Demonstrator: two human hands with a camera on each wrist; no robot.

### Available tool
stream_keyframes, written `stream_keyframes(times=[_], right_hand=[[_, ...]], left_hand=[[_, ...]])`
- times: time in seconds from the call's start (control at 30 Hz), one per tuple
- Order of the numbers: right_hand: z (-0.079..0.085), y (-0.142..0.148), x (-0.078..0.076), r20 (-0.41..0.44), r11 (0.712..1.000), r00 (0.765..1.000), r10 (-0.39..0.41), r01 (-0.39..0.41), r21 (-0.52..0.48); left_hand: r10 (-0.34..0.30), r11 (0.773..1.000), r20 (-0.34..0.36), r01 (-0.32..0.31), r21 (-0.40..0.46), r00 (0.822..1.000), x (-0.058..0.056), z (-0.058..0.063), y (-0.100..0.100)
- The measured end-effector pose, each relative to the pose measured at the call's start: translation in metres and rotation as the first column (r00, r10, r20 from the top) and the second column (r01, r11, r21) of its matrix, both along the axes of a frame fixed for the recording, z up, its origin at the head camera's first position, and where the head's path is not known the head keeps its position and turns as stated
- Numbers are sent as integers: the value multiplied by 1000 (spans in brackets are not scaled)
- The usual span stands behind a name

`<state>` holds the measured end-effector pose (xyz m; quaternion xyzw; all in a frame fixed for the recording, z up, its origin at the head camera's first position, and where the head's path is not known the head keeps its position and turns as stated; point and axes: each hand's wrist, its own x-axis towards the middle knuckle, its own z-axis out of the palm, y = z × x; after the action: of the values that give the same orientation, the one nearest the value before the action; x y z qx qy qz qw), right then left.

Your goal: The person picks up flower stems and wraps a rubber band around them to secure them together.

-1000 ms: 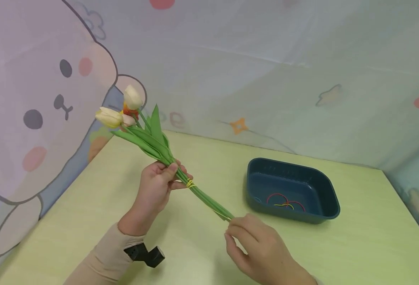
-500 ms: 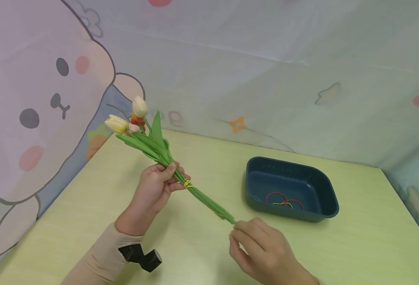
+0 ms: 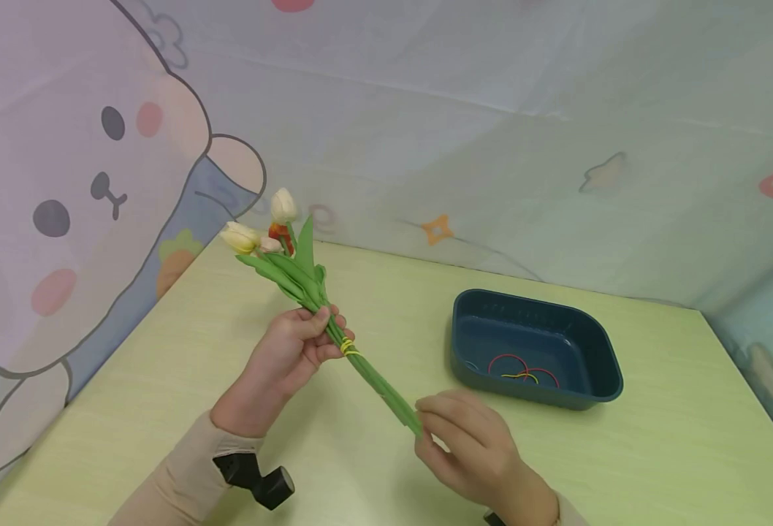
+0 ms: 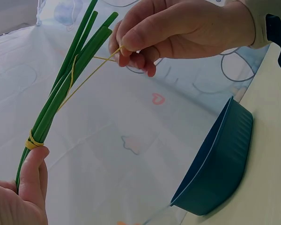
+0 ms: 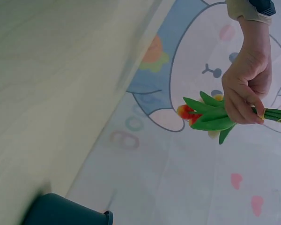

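Observation:
My left hand [image 3: 288, 351] grips a bunch of artificial tulips [image 3: 301, 281] around the stems, just below the leaves. White, pale pink and orange-red blooms point up and to the left in the head view. A yellow rubber band [image 4: 34, 140] is wound round the stems beside the left fingers. In the left wrist view, my right hand [image 4: 173, 30] pinches a stretched yellow loop [image 4: 86, 84] between thumb and finger. That loop runs round the stems near their cut ends. The right fingertips are close to the stem ends in the head view.
A dark blue plastic basin [image 3: 538, 394] stands on the pale green table [image 3: 676, 438], right of the flowers. Several loose rubber bands [image 3: 508, 358], red and yellow among them, lie inside it. A printed cloth [image 3: 492, 109] hangs behind the table.
The tulip heads have swung right and downward, and the bunch stands steeper. The right hand first moved slightly right and down, then back left. Left hand keeps its hold.

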<state>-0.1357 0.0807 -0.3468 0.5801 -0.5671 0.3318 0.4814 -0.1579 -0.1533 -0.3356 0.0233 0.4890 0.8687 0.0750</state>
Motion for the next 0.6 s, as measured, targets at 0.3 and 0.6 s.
stream_keyframes(times=[0.3,0.6], right_hand=[[-10,-9,-7,93,997,993,76,-77,12],[-23,-10,-13,419,978,885,204,-201,-52]], left_hand=[[-157,987,-75,154,-45,985,6,-2,8],[-283,958,-120,274,-87,952,10,-7,15]])
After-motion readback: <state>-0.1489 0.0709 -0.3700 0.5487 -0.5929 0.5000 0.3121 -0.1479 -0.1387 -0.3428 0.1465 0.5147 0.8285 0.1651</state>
